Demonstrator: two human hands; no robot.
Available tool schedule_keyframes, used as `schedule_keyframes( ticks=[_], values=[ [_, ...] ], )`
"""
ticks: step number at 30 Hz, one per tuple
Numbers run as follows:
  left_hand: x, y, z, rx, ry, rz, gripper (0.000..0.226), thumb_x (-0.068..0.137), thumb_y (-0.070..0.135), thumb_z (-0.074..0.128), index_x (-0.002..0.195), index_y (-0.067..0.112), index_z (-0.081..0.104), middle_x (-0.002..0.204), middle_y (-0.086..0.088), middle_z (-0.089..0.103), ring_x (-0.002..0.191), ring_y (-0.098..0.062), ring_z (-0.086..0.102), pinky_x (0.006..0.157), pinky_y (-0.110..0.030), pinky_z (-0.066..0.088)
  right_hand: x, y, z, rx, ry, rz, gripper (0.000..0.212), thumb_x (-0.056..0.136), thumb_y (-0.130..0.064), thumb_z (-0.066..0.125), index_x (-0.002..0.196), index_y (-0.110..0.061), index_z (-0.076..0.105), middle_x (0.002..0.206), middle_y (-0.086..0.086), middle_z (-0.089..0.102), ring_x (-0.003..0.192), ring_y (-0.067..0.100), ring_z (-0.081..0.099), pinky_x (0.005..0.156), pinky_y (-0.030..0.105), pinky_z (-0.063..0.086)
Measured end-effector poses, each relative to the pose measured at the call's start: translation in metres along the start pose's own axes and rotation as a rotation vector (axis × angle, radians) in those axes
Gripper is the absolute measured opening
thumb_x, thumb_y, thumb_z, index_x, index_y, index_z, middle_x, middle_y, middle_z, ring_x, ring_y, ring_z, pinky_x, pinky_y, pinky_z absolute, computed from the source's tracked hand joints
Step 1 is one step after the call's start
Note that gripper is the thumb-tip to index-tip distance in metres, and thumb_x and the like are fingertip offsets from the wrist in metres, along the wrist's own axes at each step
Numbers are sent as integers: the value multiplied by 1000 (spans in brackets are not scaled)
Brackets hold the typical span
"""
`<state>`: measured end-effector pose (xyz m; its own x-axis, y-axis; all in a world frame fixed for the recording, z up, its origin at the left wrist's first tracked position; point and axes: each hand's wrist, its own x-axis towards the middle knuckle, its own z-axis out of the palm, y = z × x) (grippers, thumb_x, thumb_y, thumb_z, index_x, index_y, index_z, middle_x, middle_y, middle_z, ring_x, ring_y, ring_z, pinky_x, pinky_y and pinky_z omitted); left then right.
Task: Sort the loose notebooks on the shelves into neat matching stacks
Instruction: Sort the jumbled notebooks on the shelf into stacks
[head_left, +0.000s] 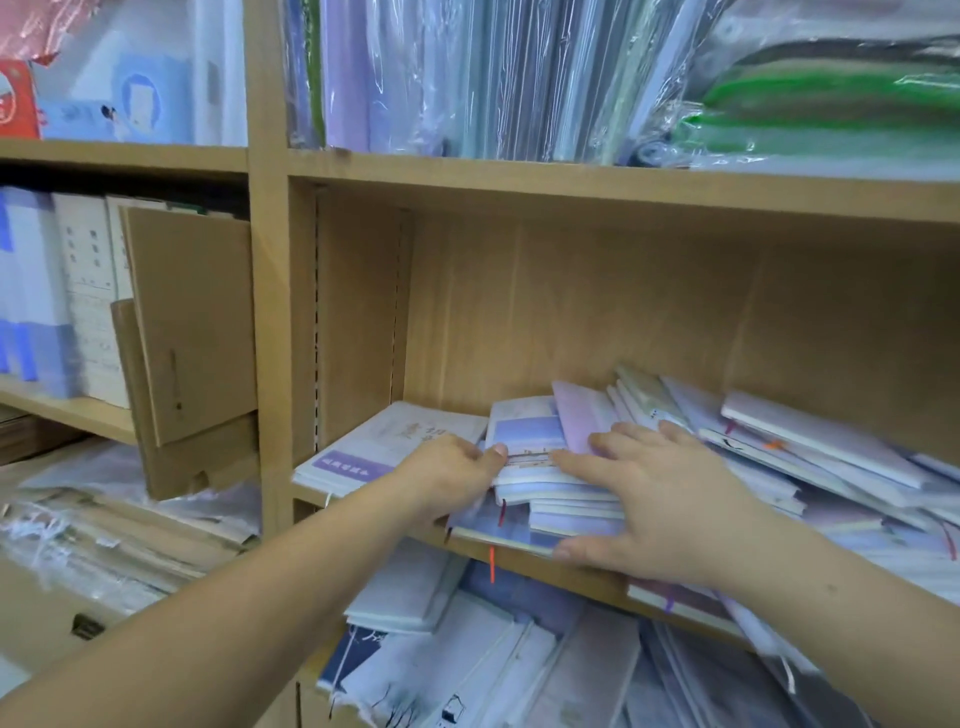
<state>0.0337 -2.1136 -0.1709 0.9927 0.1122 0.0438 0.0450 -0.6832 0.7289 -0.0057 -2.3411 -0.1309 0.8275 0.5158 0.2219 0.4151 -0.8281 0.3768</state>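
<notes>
A small stack of pale blue and lilac notebooks (540, 483) lies in the middle of the wooden shelf (582, 577). My left hand (447, 478) grips the stack's left side, thumb on the top cover. My right hand (660, 499) lies on the stack's right side, fingers spread over the top and thumb at the front edge. A neat white stack with a purple label (374, 447) lies at the shelf's left end. Loose notebooks (810, 457) slump in a heap to the right.
More notebooks (467, 654) lie jumbled on the shelf below. Plastic-wrapped folders (467, 78) stand on the shelf above. In the left bay, brown cardboard pieces (192, 332) lean against white binders (57, 296).
</notes>
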Motion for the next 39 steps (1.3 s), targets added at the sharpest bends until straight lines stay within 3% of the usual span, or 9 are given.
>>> schedule_keyframes(
  ticks=[2, 5, 9, 15, 21, 26, 30, 35, 39],
  values=[
    [-9, -7, -2, -6, 24, -40, 54, 103, 54, 41, 83, 7, 60, 77, -11, 65, 64, -23, 64, 61, -26, 53, 7, -15, 3, -64, -22, 25, 97, 67, -95, 14, 153, -49, 16, 144, -7, 44, 139, 24, 37, 112, 57, 25],
    [-22, -17, 5, -346, 32, -148, 29, 103, 24, 54, 88, -1, 58, 72, -9, 55, 40, -11, 56, 35, -20, 41, 17, -26, 5, -102, -9, 55, 77, 82, -89, 25, 146, -48, 31, 134, -4, 50, 125, 26, 50, 104, 59, 30],
    [-14, -20, 14, -746, -5, -226, 10, 94, 6, 65, 99, -2, 66, 67, -14, 61, 45, -17, 54, 41, -21, 40, 23, -24, 9, -153, 60, 113, 77, 82, -90, 17, 131, -39, 51, 121, -5, 59, 105, 24, 65, 99, 51, 33],
    [-7, -6, 7, -681, -115, -137, 24, 91, 44, 68, 95, 20, 71, 85, -3, 65, 69, -18, 54, 63, -28, 41, 32, -10, 1, -159, 350, 130, 90, 75, -85, -2, 99, -32, 66, 79, -4, 66, 73, 21, 69, 56, 28, 32],
    [-10, -8, 1, -641, -111, -183, 17, 94, 18, 58, 83, 14, 71, 75, -7, 67, 76, -24, 58, 74, -35, 43, 41, -12, 27, -142, 422, 118, 67, 75, -82, 34, 71, -25, 69, 55, 0, 57, 43, 25, 57, 64, 40, 49],
    [-12, -16, 5, -734, -80, -254, 28, 102, 28, 47, 93, 13, 69, 83, -4, 75, 89, -21, 67, 88, -31, 50, 30, -1, 31, -108, 373, 120, 70, 77, -88, 26, 91, -38, 73, 78, -7, 69, 64, 23, 69, 73, 35, 49],
    [-17, -20, 13, -783, -85, -231, 34, 104, 40, 49, 97, 17, 73, 103, -5, 78, 110, -26, 67, 109, -37, 47, 24, -10, 39, -76, 359, 140, 69, 80, -87, 31, 92, -36, 76, 80, -2, 70, 66, 27, 70, 92, 51, 48],
    [-18, -14, 16, -898, -164, -292, 27, 99, 28, 53, 87, 14, 72, 79, -9, 69, 71, -27, 57, 68, -36, 50, 16, -9, 38, -33, 323, 129, 66, 85, -83, 28, 112, -42, 72, 92, -1, 72, 84, 26, 72, 100, 54, 43],
    [-17, -3, 21, -951, -176, -380, 25, 85, 34, 53, 73, 16, 63, 66, -8, 58, 57, -22, 48, 57, -29, 48, 8, -1, 40, -40, 308, 62, 68, 86, -81, 33, 123, -38, 68, 96, 0, 70, 102, 26, 67, 99, 54, 43]
  ],
)
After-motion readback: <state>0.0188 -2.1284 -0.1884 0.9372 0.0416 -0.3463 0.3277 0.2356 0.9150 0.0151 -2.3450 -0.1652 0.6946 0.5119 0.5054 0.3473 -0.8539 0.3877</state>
